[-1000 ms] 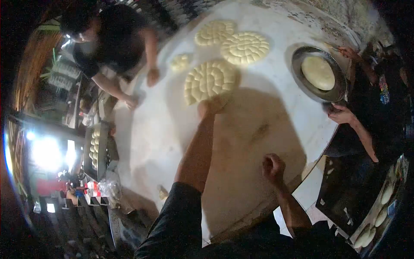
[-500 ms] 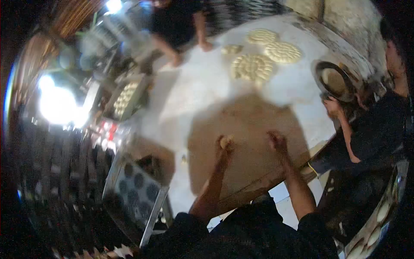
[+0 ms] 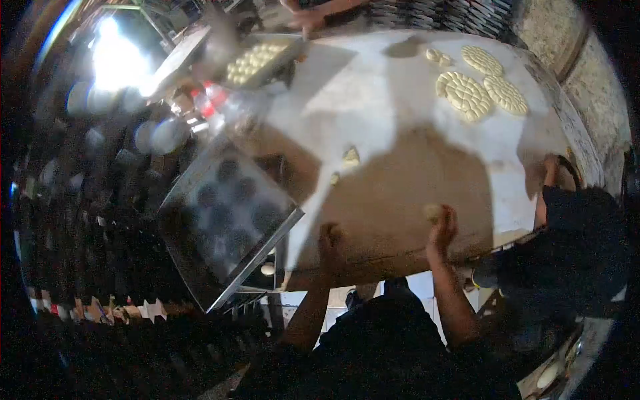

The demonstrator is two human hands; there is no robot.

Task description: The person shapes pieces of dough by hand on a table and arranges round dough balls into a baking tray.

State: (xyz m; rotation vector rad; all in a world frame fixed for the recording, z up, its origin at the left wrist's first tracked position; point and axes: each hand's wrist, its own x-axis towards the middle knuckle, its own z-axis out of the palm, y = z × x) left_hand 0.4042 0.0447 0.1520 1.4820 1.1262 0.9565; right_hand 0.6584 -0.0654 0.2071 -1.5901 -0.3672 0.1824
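Note:
My left hand (image 3: 329,239) is in shadow near the table's front edge, its fingers curled; what they hold, if anything, is too dim to make out. My right hand (image 3: 445,228) is closed on a small pale dough piece (image 3: 433,213) above the table (image 3: 393,193). Farther in on the table lie a small dough lump (image 3: 351,157) and a smaller scrap (image 3: 335,179). Three flat rounds of packed dough pieces, one of them the nearest round (image 3: 465,97), lie at the back right, beside a little cluster of dough (image 3: 437,57).
At the left, a metal tray (image 3: 257,267) with dark round marks overlaps the table's corner. Behind it stands a tray of dough balls (image 3: 283,61). A co-worker's hands (image 3: 310,19) are at the back edge; another person's dark sleeve (image 3: 567,207) is at the right, near a dark pan rim (image 3: 572,168).
The view has swung left, so the dough rounds now appear farther right. My left hand has left the nearest round and drawn back. The dough piece in my right hand now shows.

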